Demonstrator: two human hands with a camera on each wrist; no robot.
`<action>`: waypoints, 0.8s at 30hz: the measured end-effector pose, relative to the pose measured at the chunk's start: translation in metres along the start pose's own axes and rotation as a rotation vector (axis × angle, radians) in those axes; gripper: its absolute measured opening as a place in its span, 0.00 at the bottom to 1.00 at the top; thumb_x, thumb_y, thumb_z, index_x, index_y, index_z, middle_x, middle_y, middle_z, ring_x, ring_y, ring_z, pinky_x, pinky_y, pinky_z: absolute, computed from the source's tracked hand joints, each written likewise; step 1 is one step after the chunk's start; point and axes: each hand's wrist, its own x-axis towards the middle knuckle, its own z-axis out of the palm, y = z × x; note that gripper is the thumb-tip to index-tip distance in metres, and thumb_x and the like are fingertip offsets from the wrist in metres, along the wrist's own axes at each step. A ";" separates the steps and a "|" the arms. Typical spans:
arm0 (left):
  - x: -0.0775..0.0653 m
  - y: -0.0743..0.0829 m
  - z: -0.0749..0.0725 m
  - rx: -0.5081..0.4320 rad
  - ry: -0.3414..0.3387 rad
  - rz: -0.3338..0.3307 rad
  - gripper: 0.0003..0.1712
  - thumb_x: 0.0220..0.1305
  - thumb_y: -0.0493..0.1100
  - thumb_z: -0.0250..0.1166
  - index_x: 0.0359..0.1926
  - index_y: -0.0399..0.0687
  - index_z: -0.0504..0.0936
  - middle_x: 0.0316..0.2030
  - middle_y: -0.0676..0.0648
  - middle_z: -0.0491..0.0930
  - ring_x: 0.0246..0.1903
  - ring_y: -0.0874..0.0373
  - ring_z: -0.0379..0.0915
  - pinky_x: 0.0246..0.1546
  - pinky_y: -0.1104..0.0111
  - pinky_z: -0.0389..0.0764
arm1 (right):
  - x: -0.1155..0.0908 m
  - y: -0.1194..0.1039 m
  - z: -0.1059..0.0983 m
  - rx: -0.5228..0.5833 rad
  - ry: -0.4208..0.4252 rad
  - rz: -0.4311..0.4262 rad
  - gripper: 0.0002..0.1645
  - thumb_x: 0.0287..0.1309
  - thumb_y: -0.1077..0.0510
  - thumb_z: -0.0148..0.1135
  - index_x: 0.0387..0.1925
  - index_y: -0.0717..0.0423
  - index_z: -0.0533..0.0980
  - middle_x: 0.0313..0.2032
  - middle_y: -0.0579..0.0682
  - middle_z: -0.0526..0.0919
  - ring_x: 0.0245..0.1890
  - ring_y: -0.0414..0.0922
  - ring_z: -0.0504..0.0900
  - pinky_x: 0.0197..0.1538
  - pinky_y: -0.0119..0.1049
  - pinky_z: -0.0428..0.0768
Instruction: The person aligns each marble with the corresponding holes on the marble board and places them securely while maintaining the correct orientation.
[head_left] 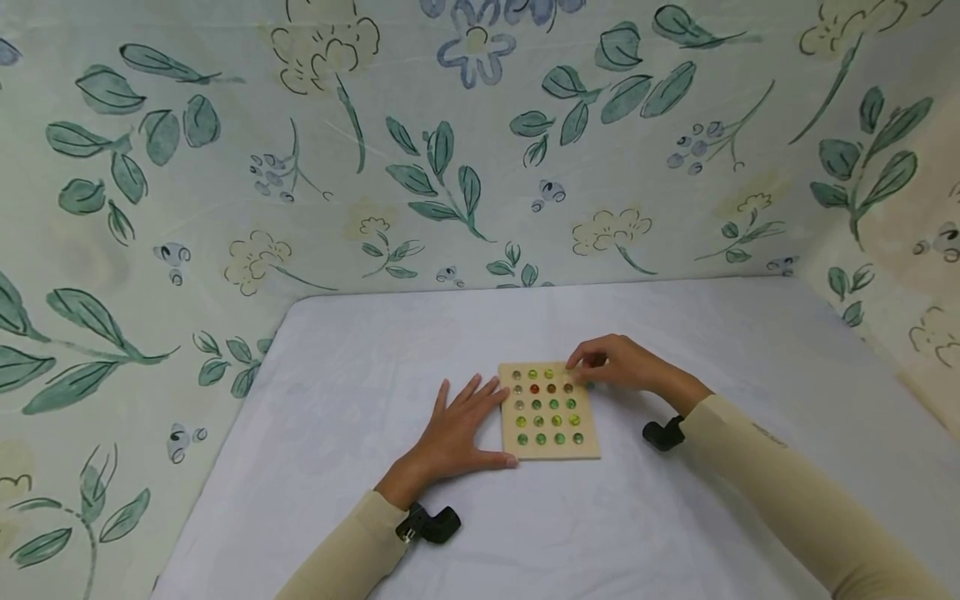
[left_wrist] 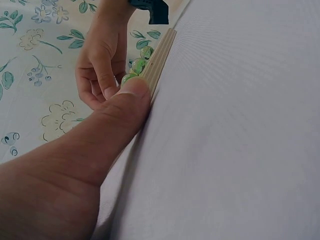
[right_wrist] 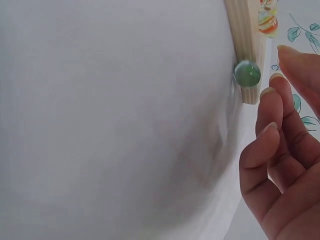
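Observation:
A square wooden board (head_left: 555, 453) lies on the white cloth, with rows of glass marbles (head_left: 554, 405) in its holes: green, yellow, clear and a few reddish. My left hand (head_left: 461, 429) is spread at the board's left side; its fingertips touch that edge and its thumb rests at the near left corner. At the far right corner is my right hand (head_left: 626, 364), fingers loosely bent. In the right wrist view its thumb and fingertips are apart with nothing between them. A green marble (right_wrist: 247, 74) sits against the board's side edge, just off those fingertips. The corner hole is hidden by the hand.
White cloth (head_left: 360, 358) covers the table around the board. Behind and at the sides hangs a floral-patterned fabric (head_left: 480, 167). A black camera mount is strapped to each wrist, one on the left (head_left: 431, 525) and one on the right (head_left: 663, 434).

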 end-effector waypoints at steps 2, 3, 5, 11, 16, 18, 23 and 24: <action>0.000 0.000 0.000 0.003 0.002 0.004 0.60 0.45 0.82 0.59 0.75 0.62 0.54 0.75 0.54 0.49 0.75 0.54 0.34 0.68 0.43 0.29 | -0.002 0.001 -0.001 0.002 0.004 -0.004 0.08 0.57 0.57 0.68 0.40 0.48 0.84 0.29 0.45 0.78 0.34 0.45 0.74 0.37 0.37 0.74; 0.000 -0.001 0.000 0.002 0.006 0.008 0.60 0.45 0.82 0.59 0.75 0.62 0.54 0.75 0.53 0.49 0.75 0.54 0.34 0.68 0.43 0.29 | -0.003 0.001 -0.001 0.004 0.005 -0.007 0.08 0.57 0.57 0.68 0.40 0.48 0.83 0.29 0.46 0.78 0.33 0.45 0.74 0.36 0.37 0.74; 0.000 -0.001 0.000 0.002 0.011 0.012 0.60 0.45 0.81 0.60 0.75 0.61 0.55 0.75 0.53 0.49 0.75 0.53 0.35 0.68 0.42 0.30 | -0.005 0.003 -0.002 0.008 0.005 -0.010 0.09 0.56 0.57 0.69 0.40 0.48 0.83 0.28 0.45 0.78 0.33 0.45 0.74 0.35 0.36 0.74; -0.001 0.000 0.001 -0.012 0.015 0.014 0.60 0.45 0.80 0.61 0.75 0.61 0.55 0.75 0.53 0.50 0.75 0.53 0.35 0.68 0.42 0.30 | -0.008 0.009 -0.001 0.010 -0.001 0.000 0.10 0.55 0.57 0.70 0.41 0.48 0.83 0.27 0.45 0.77 0.32 0.44 0.74 0.33 0.34 0.74; -0.001 0.000 0.002 -0.013 0.018 0.011 0.60 0.45 0.82 0.59 0.75 0.62 0.55 0.75 0.54 0.49 0.75 0.54 0.35 0.68 0.43 0.29 | -0.012 0.013 -0.002 -0.007 0.006 0.004 0.10 0.55 0.58 0.69 0.41 0.48 0.82 0.27 0.45 0.77 0.31 0.44 0.74 0.33 0.33 0.74; -0.001 -0.001 0.002 -0.010 0.018 0.009 0.60 0.44 0.82 0.59 0.75 0.62 0.54 0.75 0.54 0.49 0.75 0.54 0.35 0.68 0.43 0.29 | -0.013 0.014 -0.002 -0.010 0.004 0.005 0.10 0.55 0.58 0.69 0.41 0.49 0.81 0.28 0.45 0.77 0.31 0.44 0.74 0.33 0.33 0.74; -0.001 -0.001 0.001 -0.011 0.014 0.014 0.60 0.44 0.82 0.59 0.75 0.61 0.54 0.75 0.54 0.49 0.75 0.54 0.34 0.68 0.43 0.29 | -0.016 0.018 -0.001 0.007 -0.004 0.015 0.11 0.55 0.59 0.69 0.41 0.51 0.81 0.27 0.46 0.77 0.30 0.44 0.73 0.32 0.32 0.73; -0.001 -0.001 0.001 -0.011 0.015 0.016 0.60 0.45 0.81 0.60 0.75 0.61 0.55 0.75 0.54 0.49 0.75 0.54 0.35 0.68 0.43 0.29 | -0.017 0.018 -0.001 0.012 -0.004 0.016 0.11 0.55 0.59 0.69 0.41 0.51 0.81 0.27 0.46 0.77 0.29 0.44 0.73 0.32 0.32 0.73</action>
